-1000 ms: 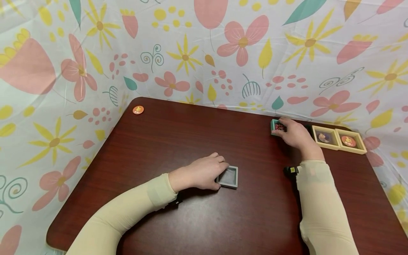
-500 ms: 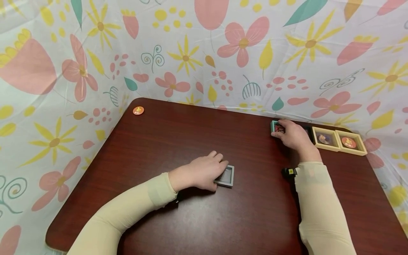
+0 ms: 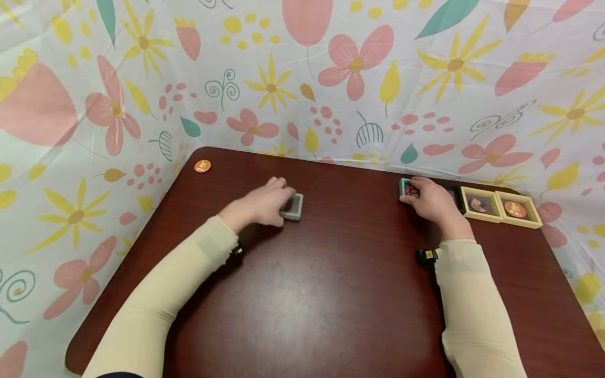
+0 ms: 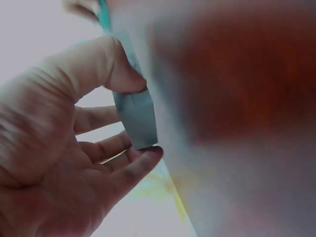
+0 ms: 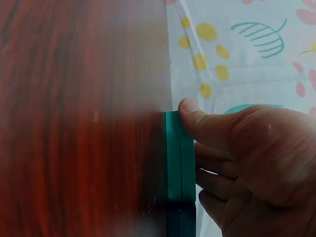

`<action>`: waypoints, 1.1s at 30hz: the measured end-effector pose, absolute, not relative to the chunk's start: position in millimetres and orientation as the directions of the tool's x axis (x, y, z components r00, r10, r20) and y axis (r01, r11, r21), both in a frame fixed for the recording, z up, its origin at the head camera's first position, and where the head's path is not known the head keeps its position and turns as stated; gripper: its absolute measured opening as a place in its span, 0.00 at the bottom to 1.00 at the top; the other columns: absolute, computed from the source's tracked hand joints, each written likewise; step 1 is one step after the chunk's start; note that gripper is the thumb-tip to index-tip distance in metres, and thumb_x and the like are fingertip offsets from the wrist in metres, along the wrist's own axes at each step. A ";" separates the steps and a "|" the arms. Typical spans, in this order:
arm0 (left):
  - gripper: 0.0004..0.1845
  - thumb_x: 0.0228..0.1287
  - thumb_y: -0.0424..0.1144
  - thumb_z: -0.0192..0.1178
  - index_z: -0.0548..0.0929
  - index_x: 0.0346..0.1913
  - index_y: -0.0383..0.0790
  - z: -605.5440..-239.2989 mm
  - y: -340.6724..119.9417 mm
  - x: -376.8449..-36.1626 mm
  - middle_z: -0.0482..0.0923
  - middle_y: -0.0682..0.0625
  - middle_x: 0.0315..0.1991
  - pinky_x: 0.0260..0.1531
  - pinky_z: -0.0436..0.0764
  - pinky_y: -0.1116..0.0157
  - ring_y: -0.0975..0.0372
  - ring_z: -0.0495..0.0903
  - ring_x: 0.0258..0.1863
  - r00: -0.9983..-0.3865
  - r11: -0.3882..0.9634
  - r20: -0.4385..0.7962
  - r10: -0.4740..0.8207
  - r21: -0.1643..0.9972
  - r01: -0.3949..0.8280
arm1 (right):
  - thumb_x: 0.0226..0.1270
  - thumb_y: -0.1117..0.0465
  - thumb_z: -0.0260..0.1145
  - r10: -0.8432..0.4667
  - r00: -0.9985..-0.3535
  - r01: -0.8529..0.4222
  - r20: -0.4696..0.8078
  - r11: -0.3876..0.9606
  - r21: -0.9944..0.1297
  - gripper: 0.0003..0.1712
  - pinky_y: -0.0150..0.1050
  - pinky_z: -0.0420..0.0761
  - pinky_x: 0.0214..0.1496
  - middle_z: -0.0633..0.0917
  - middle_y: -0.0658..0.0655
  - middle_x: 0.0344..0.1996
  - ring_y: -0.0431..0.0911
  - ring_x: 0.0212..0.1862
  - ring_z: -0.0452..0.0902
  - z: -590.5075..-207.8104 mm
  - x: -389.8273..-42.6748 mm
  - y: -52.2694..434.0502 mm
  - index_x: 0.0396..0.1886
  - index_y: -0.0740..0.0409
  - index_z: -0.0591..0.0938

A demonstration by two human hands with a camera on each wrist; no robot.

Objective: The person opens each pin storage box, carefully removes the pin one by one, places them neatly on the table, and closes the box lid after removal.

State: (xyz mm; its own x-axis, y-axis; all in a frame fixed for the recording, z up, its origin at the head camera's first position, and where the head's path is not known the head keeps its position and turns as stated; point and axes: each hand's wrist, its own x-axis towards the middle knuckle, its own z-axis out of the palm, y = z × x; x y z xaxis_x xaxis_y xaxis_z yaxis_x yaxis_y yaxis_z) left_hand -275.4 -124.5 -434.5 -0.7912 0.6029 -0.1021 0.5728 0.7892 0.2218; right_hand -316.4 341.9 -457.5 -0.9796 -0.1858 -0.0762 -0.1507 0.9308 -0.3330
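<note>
In the head view my left hand (image 3: 260, 203) grips a small square grey box (image 3: 296, 214) by its left side, over the back half of the table. The left wrist view shows thumb and fingers pinching the edges of this grey box (image 4: 137, 121), close to the tabletop. At the back right, my right hand (image 3: 432, 200) holds a teal square box (image 3: 403, 190) with a reddish picture inside, partly hidden by the fingers. Seen from the right wrist, the teal box (image 5: 174, 158) lies on the table with the thumb at its edge.
A black box (image 5: 181, 219) adjoins the teal one. Two cream boxes (image 3: 482, 216) continue the row rightward; one has a round picture, the other an orange disc (image 3: 514, 209). An orange round sticker (image 3: 202, 166) lies at the back left corner. Patterned cloth (image 3: 269, 131) hangs behind the table.
My left hand has carried the grey box from the table's middle back and to the left. My right hand stays on the teal box, almost unmoved.
</note>
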 end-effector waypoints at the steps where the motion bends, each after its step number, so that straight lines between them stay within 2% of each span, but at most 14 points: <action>1: 0.43 0.52 0.35 0.80 0.78 0.75 0.33 -433.0 -132.3 -283.2 0.74 0.41 0.58 0.55 0.80 0.53 0.49 0.69 0.58 -0.805 0.802 -0.102 0.585 0.224 0.554 | 0.84 0.49 0.69 -0.186 -0.980 -0.151 -0.075 0.931 -0.333 0.44 0.76 0.63 0.76 0.66 0.78 0.81 0.78 0.78 0.62 -457.0 -316.4 342.1 0.83 0.74 0.66; 5: 0.40 0.55 0.33 0.78 0.78 0.73 0.32 -427.0 -162.5 -310.6 0.73 0.39 0.59 0.57 0.79 0.50 0.46 0.69 0.60 -0.851 0.846 -0.112 0.514 0.230 0.481 | 0.84 0.49 0.69 -0.181 -0.981 -0.146 -0.076 0.930 -0.336 0.44 0.76 0.62 0.76 0.66 0.77 0.81 0.78 0.78 0.62 -456.1 -316.3 344.0 0.84 0.73 0.66; 13: 0.36 0.61 0.33 0.76 0.77 0.72 0.30 -423.1 -214.3 -346.9 0.72 0.36 0.61 0.59 0.77 0.46 0.44 0.67 0.61 -0.901 0.903 -0.148 0.407 0.214 0.373 | 0.84 0.50 0.70 -0.171 -0.984 -0.142 -0.058 0.931 -0.337 0.43 0.76 0.63 0.76 0.66 0.77 0.81 0.78 0.78 0.63 -456.1 -315.2 344.1 0.83 0.74 0.67; 23: 0.33 0.65 0.29 0.70 0.75 0.72 0.26 -421.8 -251.4 -358.0 0.70 0.30 0.67 0.63 0.75 0.42 0.38 0.67 0.68 -0.918 0.940 -0.217 0.332 0.163 0.301 | 0.84 0.51 0.70 -0.193 -0.980 -0.167 -0.046 0.929 -0.330 0.43 0.74 0.63 0.77 0.66 0.78 0.81 0.77 0.78 0.62 -455.4 -313.6 339.7 0.82 0.76 0.67; 28: 0.33 0.67 0.26 0.67 0.74 0.75 0.27 -422.0 -261.0 -361.4 0.69 0.28 0.73 0.68 0.74 0.39 0.35 0.67 0.75 -0.924 0.951 -0.230 0.304 0.126 0.282 | 0.84 0.50 0.70 -0.195 -0.979 -0.167 -0.054 0.929 -0.331 0.44 0.74 0.62 0.77 0.65 0.78 0.81 0.77 0.78 0.62 -454.9 -312.9 340.0 0.83 0.76 0.67; 33: 0.28 0.72 0.24 0.63 0.76 0.74 0.27 -420.7 -263.0 -365.3 0.72 0.27 0.72 0.68 0.76 0.38 0.35 0.71 0.74 -0.924 0.954 -0.241 0.298 0.051 0.295 | 0.84 0.51 0.70 -0.194 -0.980 -0.167 -0.051 0.929 -0.331 0.43 0.75 0.63 0.77 0.65 0.78 0.81 0.78 0.78 0.63 -456.5 -312.2 340.9 0.82 0.76 0.67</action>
State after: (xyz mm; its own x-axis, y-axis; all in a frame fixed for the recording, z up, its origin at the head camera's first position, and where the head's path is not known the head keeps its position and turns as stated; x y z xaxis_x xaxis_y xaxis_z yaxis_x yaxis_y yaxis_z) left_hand -365.3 -263.0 -420.7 -0.9236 0.2982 -0.2410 0.2949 0.9542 0.0507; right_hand -312.2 340.9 -456.5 -0.9796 -0.1943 -0.0512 -0.1669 0.9287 -0.3311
